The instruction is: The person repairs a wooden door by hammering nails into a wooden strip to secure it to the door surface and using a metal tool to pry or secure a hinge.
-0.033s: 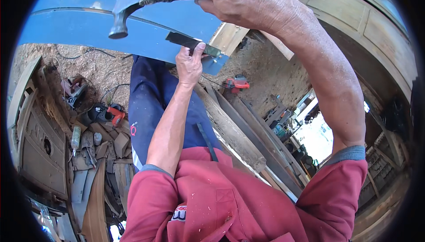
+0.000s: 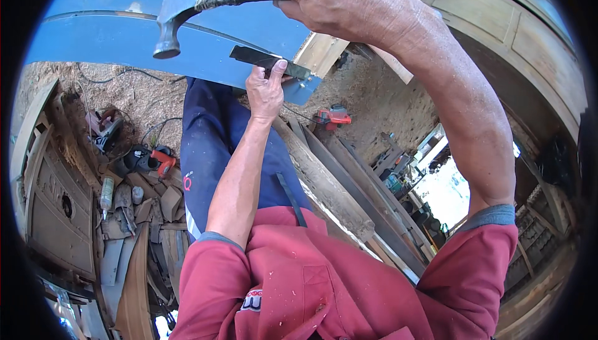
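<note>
Right hand (image 2: 336, 4) clenched on hammer (image 2: 180, 10) handle; head-heavy, stiff. Left hand (image 2: 265, 94) pinching thin blade (image 2: 268, 61) against blue panel (image 2: 124, 41).

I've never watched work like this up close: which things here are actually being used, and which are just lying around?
In use:
- right hand gripping the steel claw hammer
- left hand steadying the flat dark metal strip
- blue painted panel under the strip

Lying about:
- red power tool on the ground
- weathered wooden planks
- carved wooden door

Hammers: one (image 2: 187, 4) — in my right hand (image 2: 336, 0)
Dark flat blades: one (image 2: 268, 61) — my left hand (image 2: 265, 91)
Blue panels: one (image 2: 112, 35)
Red power tools: two (image 2: 333, 117) (image 2: 163, 159)
</note>
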The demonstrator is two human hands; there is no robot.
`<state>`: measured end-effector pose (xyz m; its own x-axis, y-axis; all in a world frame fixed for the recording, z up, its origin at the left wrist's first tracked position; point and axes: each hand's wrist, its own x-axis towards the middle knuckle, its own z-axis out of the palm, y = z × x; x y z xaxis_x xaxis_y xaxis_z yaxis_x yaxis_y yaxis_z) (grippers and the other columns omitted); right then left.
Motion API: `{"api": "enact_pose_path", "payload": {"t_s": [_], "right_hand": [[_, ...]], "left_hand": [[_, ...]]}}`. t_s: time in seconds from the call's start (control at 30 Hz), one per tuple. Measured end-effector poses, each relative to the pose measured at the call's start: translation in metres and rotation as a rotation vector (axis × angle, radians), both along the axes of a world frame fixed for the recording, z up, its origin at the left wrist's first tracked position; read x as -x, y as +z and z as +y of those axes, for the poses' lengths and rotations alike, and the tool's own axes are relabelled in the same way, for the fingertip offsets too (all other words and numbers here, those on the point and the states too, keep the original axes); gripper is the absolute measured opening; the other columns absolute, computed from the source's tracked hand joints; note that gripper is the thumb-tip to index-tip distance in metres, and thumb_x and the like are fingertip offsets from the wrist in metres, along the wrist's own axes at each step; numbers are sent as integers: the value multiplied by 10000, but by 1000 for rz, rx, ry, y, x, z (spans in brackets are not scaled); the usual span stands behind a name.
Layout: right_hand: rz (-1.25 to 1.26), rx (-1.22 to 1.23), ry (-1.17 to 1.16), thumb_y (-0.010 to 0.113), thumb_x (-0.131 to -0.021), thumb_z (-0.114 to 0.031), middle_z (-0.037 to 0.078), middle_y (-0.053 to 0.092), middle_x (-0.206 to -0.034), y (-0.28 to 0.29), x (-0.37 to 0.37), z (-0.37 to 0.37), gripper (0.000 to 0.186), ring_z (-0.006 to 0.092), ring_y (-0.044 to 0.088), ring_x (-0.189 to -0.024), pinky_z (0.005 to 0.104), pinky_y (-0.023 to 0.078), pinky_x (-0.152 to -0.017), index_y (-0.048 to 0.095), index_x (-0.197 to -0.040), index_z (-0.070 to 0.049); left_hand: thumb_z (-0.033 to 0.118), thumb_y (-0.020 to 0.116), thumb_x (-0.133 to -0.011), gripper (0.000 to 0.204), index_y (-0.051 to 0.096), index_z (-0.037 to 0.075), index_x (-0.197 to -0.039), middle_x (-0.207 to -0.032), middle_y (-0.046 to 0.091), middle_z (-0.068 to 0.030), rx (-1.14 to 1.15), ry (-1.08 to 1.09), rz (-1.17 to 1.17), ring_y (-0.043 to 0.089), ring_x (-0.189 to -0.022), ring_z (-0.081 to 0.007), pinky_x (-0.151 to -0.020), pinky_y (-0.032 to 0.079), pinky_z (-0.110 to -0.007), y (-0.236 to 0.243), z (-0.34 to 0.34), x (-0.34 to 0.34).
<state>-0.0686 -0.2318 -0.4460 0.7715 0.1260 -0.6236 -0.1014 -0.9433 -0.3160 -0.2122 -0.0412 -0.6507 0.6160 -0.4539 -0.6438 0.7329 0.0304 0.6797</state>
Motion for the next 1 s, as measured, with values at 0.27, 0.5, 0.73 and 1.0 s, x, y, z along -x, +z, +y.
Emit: {"api": "enact_pose_path", "payload": {"t_s": [0.27, 0.5, 0.73, 1.0], "right_hand": [[-109, -24, 172, 522, -970, -129, 168, 664, -763, 4, 13, 6, 379, 348, 690, -685, 440, 548, -577, 521, -1347, -102], [-218, 82, 214, 571, -948, -156, 151, 674, -756, -20, 32, 15, 463, 327, 705, -681, 425, 558, -562, 513, -1407, -180], [-266, 67, 162, 596, -930, -145, 118, 674, -700, -27, 35, 13, 470, 277, 712, -648, 412, 566, -554, 583, -1382, -272], [-414, 8, 204, 625, -900, -115, 73, 649, -679, -33, 20, 12, 588, 252, 695, -632, 407, 544, -539, 516, -1439, -321]], "left_hand": [[225, 703, -970, 229, 666, 4, -1016, -831, 718, -65, -97, -91, -240, 652, -750, -148, -696, 519, -329, -10, 4, 10], [264, 724, -949, 254, 667, 18, -971, -792, 706, -98, -146, -125, -340, 637, -689, -192, -664, 499, -354, -8, -1, 7], [312, 741, -931, 325, 649, 8, -861, -724, 670, -125, -269, -200, -415, 617, -634, -241, -638, 484, -377, -13, 6, 7], [322, 745, -924, 331, 644, 15, -855, -735, 669, -129, -241, -156, -356, 623, -646, -256, -645, 489, -380, -15, 4, 9]]}}
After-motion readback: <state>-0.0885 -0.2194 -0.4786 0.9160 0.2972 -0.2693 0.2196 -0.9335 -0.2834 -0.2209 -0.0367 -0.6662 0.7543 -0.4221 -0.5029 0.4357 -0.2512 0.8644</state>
